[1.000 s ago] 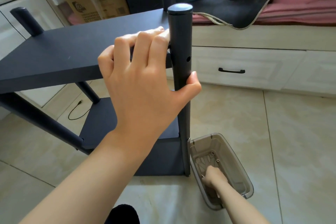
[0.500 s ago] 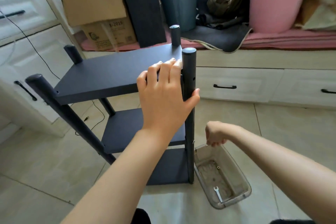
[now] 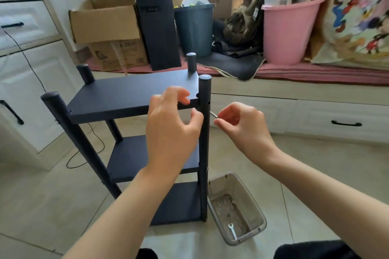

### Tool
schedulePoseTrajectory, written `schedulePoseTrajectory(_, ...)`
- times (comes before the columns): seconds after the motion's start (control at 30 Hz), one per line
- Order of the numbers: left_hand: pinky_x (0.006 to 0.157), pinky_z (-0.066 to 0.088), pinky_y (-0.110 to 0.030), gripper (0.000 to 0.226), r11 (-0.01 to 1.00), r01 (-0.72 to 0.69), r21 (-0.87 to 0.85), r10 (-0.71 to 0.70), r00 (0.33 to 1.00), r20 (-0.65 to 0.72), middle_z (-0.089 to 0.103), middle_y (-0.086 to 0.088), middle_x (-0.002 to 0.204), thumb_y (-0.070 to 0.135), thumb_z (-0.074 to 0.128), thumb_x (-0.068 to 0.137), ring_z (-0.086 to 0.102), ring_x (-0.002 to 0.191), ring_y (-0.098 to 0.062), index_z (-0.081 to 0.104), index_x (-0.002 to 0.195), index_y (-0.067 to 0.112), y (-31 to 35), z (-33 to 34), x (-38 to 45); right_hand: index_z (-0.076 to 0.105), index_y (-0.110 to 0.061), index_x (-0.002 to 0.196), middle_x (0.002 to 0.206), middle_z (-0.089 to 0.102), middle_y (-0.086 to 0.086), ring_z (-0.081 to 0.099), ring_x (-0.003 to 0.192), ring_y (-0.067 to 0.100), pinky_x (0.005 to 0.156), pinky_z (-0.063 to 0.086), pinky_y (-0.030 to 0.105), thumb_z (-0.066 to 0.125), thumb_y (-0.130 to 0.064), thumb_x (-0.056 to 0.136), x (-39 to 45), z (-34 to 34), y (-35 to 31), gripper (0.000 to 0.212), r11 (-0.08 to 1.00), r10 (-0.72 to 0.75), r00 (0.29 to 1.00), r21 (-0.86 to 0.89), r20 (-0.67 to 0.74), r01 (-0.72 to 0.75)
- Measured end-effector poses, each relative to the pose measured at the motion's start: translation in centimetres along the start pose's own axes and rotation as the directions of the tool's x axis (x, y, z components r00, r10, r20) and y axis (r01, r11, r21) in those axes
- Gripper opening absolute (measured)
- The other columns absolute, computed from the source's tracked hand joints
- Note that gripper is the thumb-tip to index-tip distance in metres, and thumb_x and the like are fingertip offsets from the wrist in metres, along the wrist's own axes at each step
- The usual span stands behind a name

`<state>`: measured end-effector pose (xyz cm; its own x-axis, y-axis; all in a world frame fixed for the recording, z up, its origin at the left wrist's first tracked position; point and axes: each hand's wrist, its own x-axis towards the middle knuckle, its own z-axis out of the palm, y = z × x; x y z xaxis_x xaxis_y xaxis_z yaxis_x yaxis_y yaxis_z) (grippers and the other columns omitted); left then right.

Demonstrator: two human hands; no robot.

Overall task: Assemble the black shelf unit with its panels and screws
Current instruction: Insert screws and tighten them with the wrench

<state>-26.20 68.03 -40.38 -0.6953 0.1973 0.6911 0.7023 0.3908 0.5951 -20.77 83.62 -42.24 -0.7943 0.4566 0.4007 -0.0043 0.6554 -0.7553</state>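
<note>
The black shelf unit stands on the tile floor with a top panel (image 3: 126,94), a middle panel (image 3: 134,157) and a bottom panel (image 3: 179,206) between round posts. My left hand (image 3: 170,130) curls its fingers over the top panel's front right corner, thumb below the edge against the front right post (image 3: 204,149). My right hand (image 3: 244,128) pinches a small metal screw (image 3: 213,114) just right of that post, tip pointing at it near the side holes.
A clear plastic bin (image 3: 257,214) sits on the floor right of the post, holding a small wrench (image 3: 232,232) and a few bits of hardware. White cabinets (image 3: 31,94) stand left, drawers (image 3: 315,115) behind. Cardboard boxes (image 3: 105,21), a dark waste bin (image 3: 194,29) and a pink bucket (image 3: 288,31) crowd the ledge.
My right hand came up out of the plastic bin with a screw and now holds it beside the post. My left hand loosened from its grasp of post and panel. The view pulled back.
</note>
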Motion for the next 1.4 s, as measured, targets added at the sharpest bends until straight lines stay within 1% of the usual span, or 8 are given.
schedulePoseTrajectory(0.1, 0.059, 0.046, -0.010, 0.013, 0.921, 0.316, -0.229, -0.299, 0.948, 0.106, 0.066, 0.011, 0.070, 0.030, 0.064, 0.091, 0.063, 0.071, -0.006, 0.062, 0.079, 0.024, -0.2, -0.3, -0.3, 0.072, -0.018, 0.084, 0.074, 0.069, -0.011, 0.065, 0.072, -0.001, 0.064, 0.051, 0.012, 0.079, -0.021, 0.083, 0.2, -0.5, -1.0, 0.008, 0.998, 0.004, 0.999, 0.059, -0.052, -0.001)
schedulePoseTrajectory(0.23, 0.067, 0.053, -0.024, 0.022, 0.496, 0.784, -0.372, -0.641, 0.620, 0.452, 0.073, 0.007, 0.069, 0.038, 0.068, 0.093, 0.069, 0.081, -0.015, 0.071, 0.087, 0.018, -1.2, 0.5, -0.1, 0.074, -0.017, 0.085, 0.075, 0.072, -0.007, 0.068, 0.073, 0.005, 0.074, 0.058, 0.028, 0.078, -0.020, 0.083, 0.2, -1.0, -0.8, 0.005, 0.986, 0.090, 0.995, 0.143, -0.031, -0.085)
schedulePoseTrajectory(0.33, 0.071, 0.057, -0.025, 0.018, 0.260, 0.805, -0.533, -0.669, 0.548, 0.502, 0.077, 0.003, 0.078, 0.034, 0.075, 0.087, 0.073, 0.086, -0.017, 0.075, 0.090, 0.016, -2.1, 1.1, 0.1, 0.074, -0.019, 0.085, 0.075, 0.074, -0.006, 0.069, 0.074, 0.007, 0.078, 0.059, 0.034, 0.075, -0.019, 0.085, 0.5, -1.3, -0.6, 0.001, 0.976, 0.112, 0.994, 0.191, -0.019, -0.106)
schedulePoseTrajectory(0.5, 0.094, 0.052, -0.033, 0.021, 0.084, 0.783, -0.616, -0.575, 0.543, 0.612, 0.078, 0.001, 0.098, 0.034, 0.073, 0.088, 0.069, 0.107, -0.020, 0.081, 0.071, 0.024, -1.8, 1.9, 1.0, 0.074, -0.021, 0.082, 0.075, 0.075, -0.006, 0.069, 0.071, 0.005, 0.070, 0.053, 0.022, 0.074, -0.018, 0.085, 0.5, -2.3, -0.5, 0.005, 0.961, 0.089, 0.996, 0.266, -0.028, -0.078)
schedulePoseTrajectory(0.67, 0.106, 0.046, -0.034, 0.017, 0.069, 0.760, -0.647, -0.539, 0.574, 0.617, 0.074, -0.006, 0.117, 0.037, 0.071, 0.088, 0.066, 0.117, -0.021, 0.076, 0.093, 0.021, -1.6, 3.0, 1.4, 0.074, -0.019, 0.082, 0.074, 0.074, -0.004, 0.067, 0.066, 0.007, 0.063, 0.052, 0.017, 0.077, -0.015, 0.083, 0.2, -2.5, -0.8, 0.005, 0.951, 0.033, 0.999, 0.309, -0.011, -0.028)
schedulePoseTrajectory(0.87, 0.092, 0.051, -0.032, 0.026, 0.089, 0.735, -0.672, -0.532, 0.605, 0.592, 0.076, -0.003, 0.111, 0.036, 0.070, 0.088, 0.069, 0.111, -0.019, 0.073, 0.105, 0.018, -1.4, 3.8, 1.8, 0.074, -0.015, 0.083, 0.074, 0.074, -0.004, 0.069, 0.069, 0.007, 0.063, 0.049, 0.013, 0.079, -0.013, 0.082, 0.4, -2.2, -0.8, 0.005, 0.956, -0.021, 1.000, 0.292, 0.004, 0.019)
schedulePoseTrajectory(1.1, 0.101, 0.050, -0.041, 0.035, 0.222, 0.722, -0.656, -0.568, 0.642, 0.515, 0.074, -0.008, 0.116, 0.032, 0.064, 0.094, 0.069, 0.112, -0.023, 0.069, 0.122, 0.011, -1.6, 3.8, 1.4, 0.075, -0.015, 0.086, 0.076, 0.073, -0.006, 0.070, 0.073, 0.007, 0.066, 0.052, 0.015, 0.078, -0.016, 0.083, 0.6, -1.7, -0.9, 0.005, 0.964, -0.040, 0.999, 0.264, -0.014, 0.043)
schedulePoseTrajectory(1.4, 0.098, 0.051, -0.042, 0.034, 0.284, 0.717, -0.637, -0.592, 0.654, 0.472, 0.076, -0.006, 0.109, 0.032, 0.064, 0.094, 0.071, 0.105, -0.020, 0.071, 0.118, 0.009, -1.6, 4.0, 1.2, 0.074, -0.013, 0.085, 0.073, 0.071, -0.008, 0.065, 0.065, 0.003, 0.061, 0.047, 0.012, 0.079, -0.016, 0.083, 0.6, -1.3, -0.6, 0.006, 0.968, -0.054, 0.998, 0.245, -0.027, 0.059)
